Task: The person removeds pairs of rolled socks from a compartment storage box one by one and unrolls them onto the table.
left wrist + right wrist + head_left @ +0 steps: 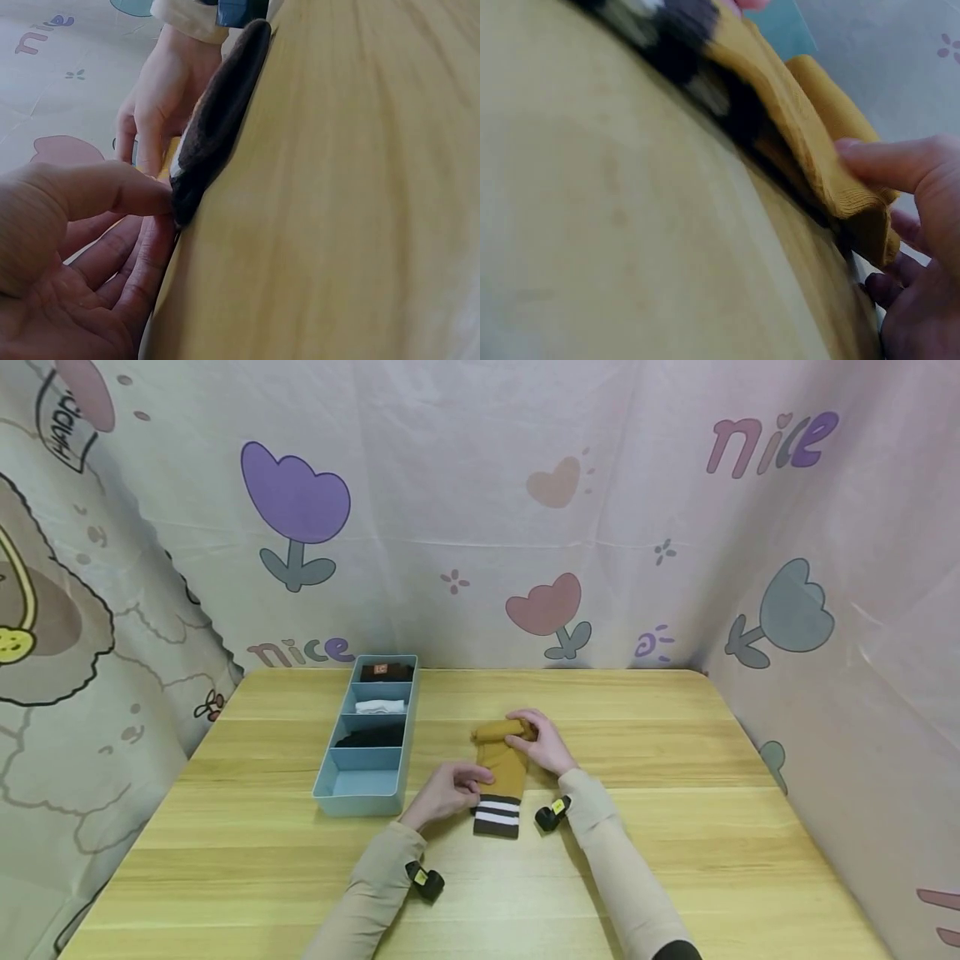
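Observation:
A mustard sock (507, 772) with a dark, white-striped cuff lies on the table, its far end folded over toward the cuff. My right hand (547, 747) pinches the right side of that folded end between thumb and fingers, as the right wrist view also shows along the yellow fabric (810, 142). At the left edge near the cuff, my left hand (447, 789) pinches the sock. In the left wrist view, thumb and fingers of the left hand (90, 247) meet at the dark edge of the cuff (217, 120).
Left of the sock stands a light blue divided box (362, 783). Its compartments hold a dark brown folded item (386, 673), a white one (380, 707) and a black one (371, 737); the nearest compartment shows its bare bottom. A printed curtain (420, 485) hangs behind the wooden table (675, 860).

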### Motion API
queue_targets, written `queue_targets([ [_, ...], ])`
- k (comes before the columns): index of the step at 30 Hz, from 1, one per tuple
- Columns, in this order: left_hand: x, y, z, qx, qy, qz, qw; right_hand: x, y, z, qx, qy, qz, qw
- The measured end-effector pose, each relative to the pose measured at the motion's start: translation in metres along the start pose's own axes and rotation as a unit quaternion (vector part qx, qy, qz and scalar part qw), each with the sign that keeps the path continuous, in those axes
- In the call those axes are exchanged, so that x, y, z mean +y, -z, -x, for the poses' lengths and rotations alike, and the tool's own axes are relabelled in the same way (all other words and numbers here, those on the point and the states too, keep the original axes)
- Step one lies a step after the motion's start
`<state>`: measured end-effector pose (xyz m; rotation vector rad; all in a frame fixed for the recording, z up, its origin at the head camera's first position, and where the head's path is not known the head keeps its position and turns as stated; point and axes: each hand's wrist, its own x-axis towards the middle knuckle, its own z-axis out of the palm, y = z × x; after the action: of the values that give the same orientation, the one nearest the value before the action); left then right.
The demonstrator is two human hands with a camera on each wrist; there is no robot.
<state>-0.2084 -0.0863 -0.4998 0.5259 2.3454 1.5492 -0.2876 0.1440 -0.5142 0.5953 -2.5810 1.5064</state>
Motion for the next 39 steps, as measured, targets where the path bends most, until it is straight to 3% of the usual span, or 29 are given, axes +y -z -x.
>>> queue_targets([
  [7, 0.001, 0.0, 0.0, -0.001, 0.005, -0.003, 1.0, -0.001, 0.0, -0.008, -0.032, 0.008, -0.03, 0.999],
  [17, -0.002, 0.001, -0.001, -0.005, -0.01, 0.014, 0.9998, -0.005, 0.0, -0.017, -0.036, -0.021, 0.0, 0.999],
  [22, 0.0, -0.001, -0.002, 0.0, -0.012, 0.006, 0.9999, -0.002, 0.001, -0.022, -0.04, -0.014, 0.021, 0.999],
  [27, 0.005, -0.005, -0.002, 0.008, -0.035, 0.006, 0.9993, 0.001, 0.004, -0.026, -0.049, 0.0, -0.006, 0.999],
  [31, 0.007, -0.01, -0.005, -0.005, -0.057, 0.018, 0.9982, 0.004, 0.006, -0.029, -0.052, -0.005, -0.032, 0.998],
  [39, 0.011, -0.01, -0.01, -0.021, -0.065, -0.053, 0.9962, 0.005, 0.003, -0.039, -0.051, -0.041, -0.001, 0.998],
])
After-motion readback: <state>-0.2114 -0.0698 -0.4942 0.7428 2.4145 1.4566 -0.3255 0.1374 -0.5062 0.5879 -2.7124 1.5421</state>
